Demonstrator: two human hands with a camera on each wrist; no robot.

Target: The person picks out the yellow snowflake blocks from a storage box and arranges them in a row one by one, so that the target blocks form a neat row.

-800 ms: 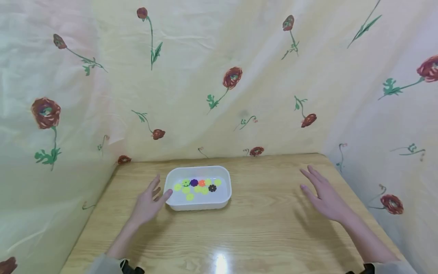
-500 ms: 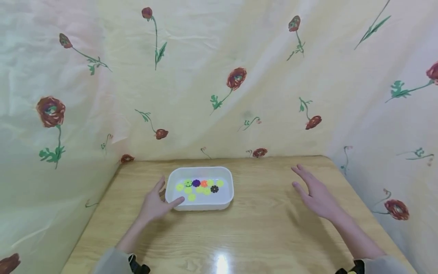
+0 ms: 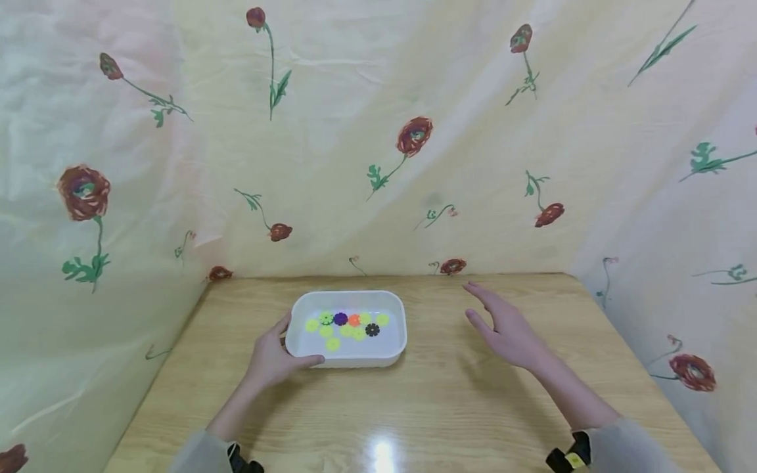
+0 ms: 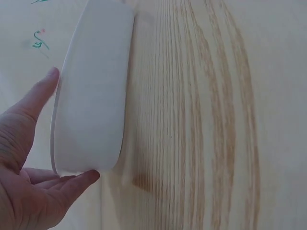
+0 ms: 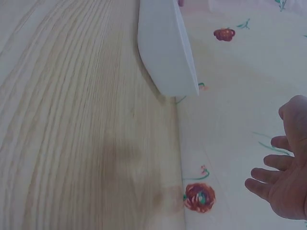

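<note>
A white plastic tub [image 3: 355, 361] sits on the table, holding several small flat flower-shaped pieces. Most pieces are yellow-green [image 3: 333, 343]; one is purple [image 3: 340, 318], one orange [image 3: 354, 320] and one black [image 3: 372, 330]. My left hand [image 3: 275, 358] grips the tub's near left corner, thumb along the front rim and fingers round the left end. In the left wrist view, the fingertips [image 4: 91, 176] touch the tub's end wall. To the right of the tub, my right hand [image 3: 508, 332] hovers over the table with fingers extended, holding nothing.
The wood-grain table [image 3: 378, 414] reaches back to a cream cloth [image 3: 331, 144] printed with red flowers, which hangs behind and on both sides. Dark bands circle both wrists, including the right wristband [image 3: 570, 453].
My left hand has moved right onto the tub's corner, its thumb coming down to the front rim. The right hand has travelled left toward the tub. The head view has shifted slightly.
</note>
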